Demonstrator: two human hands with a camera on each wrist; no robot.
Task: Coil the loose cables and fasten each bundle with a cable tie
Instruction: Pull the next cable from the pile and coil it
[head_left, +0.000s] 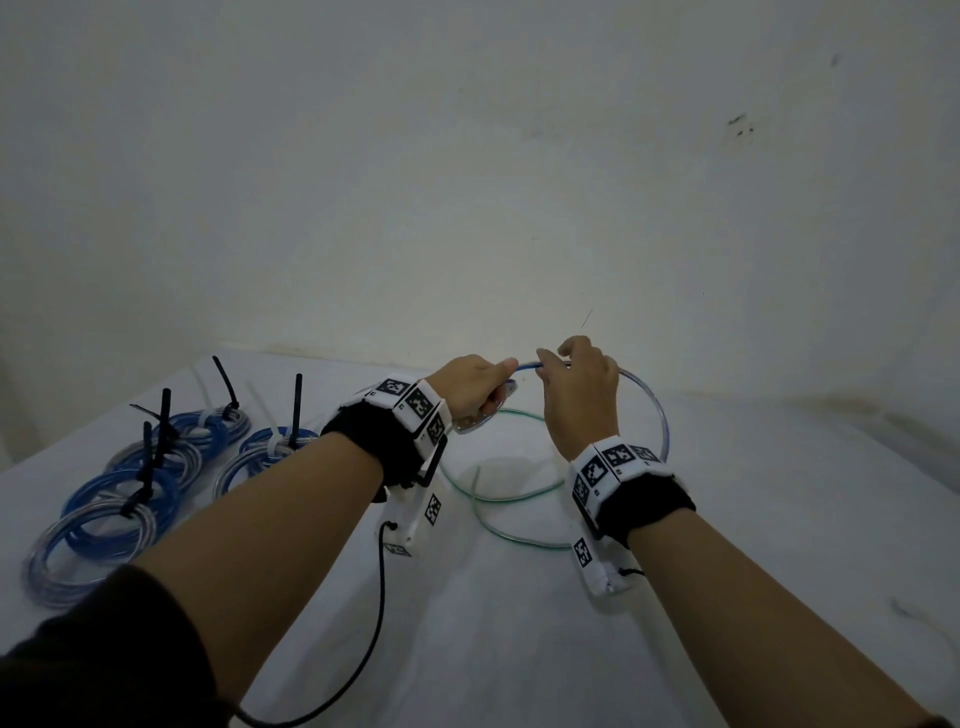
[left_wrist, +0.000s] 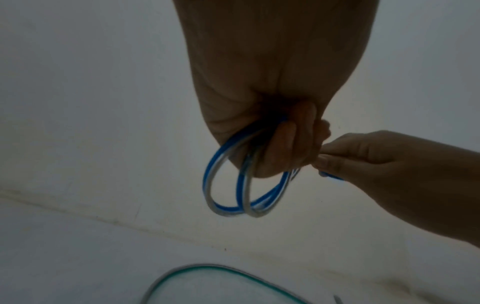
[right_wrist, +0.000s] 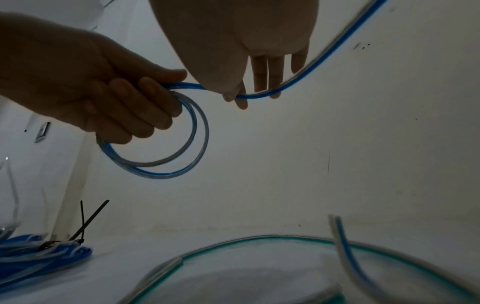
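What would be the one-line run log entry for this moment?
left hand: holds blue cable loops | right hand: pinches its free length | green cable: loose on table | tied bundles: left side

A white cloth-covered surface (head_left: 519, 623) fills the lower field, wrinkled in places, and meets a pale plaster wall (head_left: 467, 182) along a stained, yellowish seam. Dark scuff marks (head_left: 740, 127) show on the wall at upper right. A thin dark hairline mark (head_left: 587, 318) lies on the wall just above the seam.
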